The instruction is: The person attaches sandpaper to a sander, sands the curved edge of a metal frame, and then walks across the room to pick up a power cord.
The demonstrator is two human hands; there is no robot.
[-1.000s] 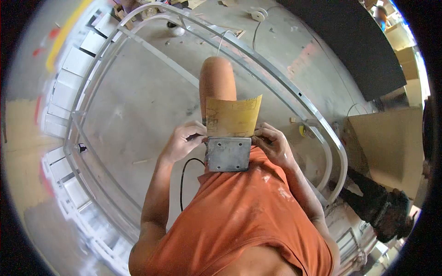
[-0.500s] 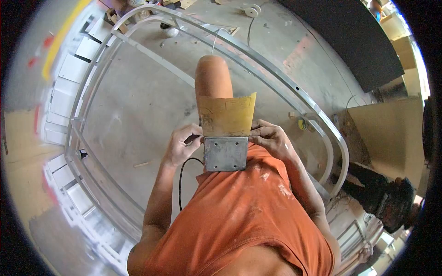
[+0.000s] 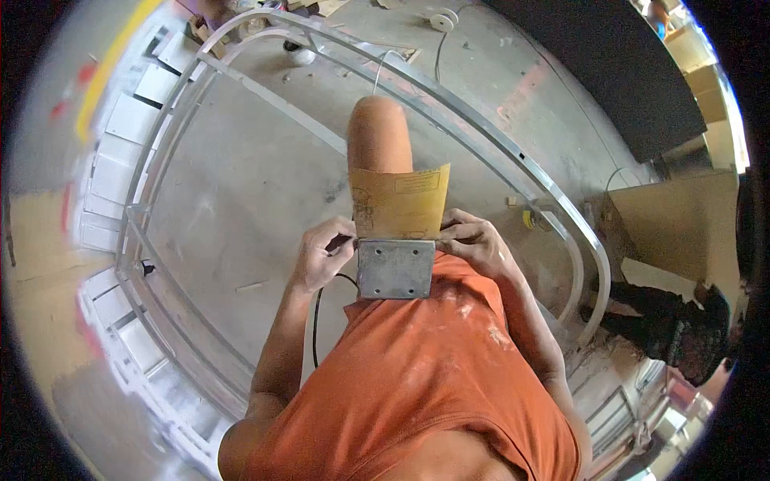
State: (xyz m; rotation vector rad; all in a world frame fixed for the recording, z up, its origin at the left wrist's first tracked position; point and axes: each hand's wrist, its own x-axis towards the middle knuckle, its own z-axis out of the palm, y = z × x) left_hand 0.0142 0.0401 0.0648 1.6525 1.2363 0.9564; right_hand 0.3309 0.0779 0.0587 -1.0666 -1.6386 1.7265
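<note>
A yellow-brown sheet of sandpaper (image 3: pixel 399 204) stands up with its printed back towards me. Its lower edge meets a grey metal sander base plate (image 3: pixel 395 270) with several small holes, resting in my lap. My left hand (image 3: pixel 327 250) is closed, its fingers pinched at the sheet's lower left corner beside the plate. At the lower right corner my right hand (image 3: pixel 473 240) pinches the sheet between thumb and fingers. The rest of the sander is hidden beneath the plate. A black cable (image 3: pixel 318 317) curves down from its left side.
My bare knee (image 3: pixel 379 132) rises behind the sheet. A large curved metal tube frame (image 3: pixel 481 135) surrounds me on the grey floor. White boxes (image 3: pixel 114 180) line the left; a black panel (image 3: pixel 609 76) is at upper right. A spool (image 3: pixel 443 19) lies at the far side.
The sheet leans slightly differently, so more of its print shows. Both hands keep their places at its lower corners. The view has shifted a little.
</note>
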